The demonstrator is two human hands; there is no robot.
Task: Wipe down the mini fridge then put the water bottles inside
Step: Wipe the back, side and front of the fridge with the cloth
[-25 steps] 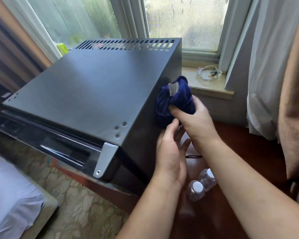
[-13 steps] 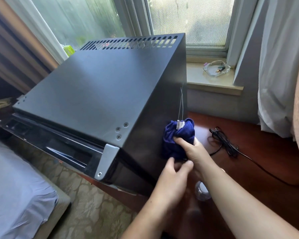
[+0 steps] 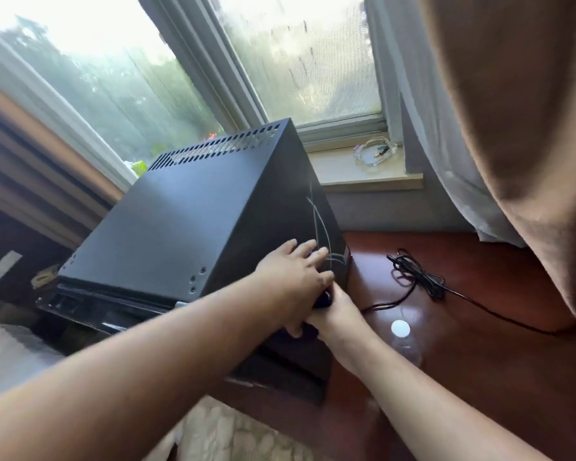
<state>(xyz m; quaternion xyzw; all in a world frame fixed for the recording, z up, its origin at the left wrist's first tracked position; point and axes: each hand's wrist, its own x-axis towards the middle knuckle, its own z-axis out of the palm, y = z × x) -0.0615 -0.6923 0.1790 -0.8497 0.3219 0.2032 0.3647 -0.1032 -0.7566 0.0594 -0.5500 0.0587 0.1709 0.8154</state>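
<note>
Beside window, left hand flat on mini fridge; right hand grip unclear.

Looks like a bedroom or hotel room. A mini fridge is set on a reddish wooden table under the hands, a curtained window is seen beyond them, and white bedding is spotted off to their left.

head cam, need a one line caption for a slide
Both hands, left hand over right hand, press a blue cloth to the mini fridge side, water bottle waiting alongside.
</note>
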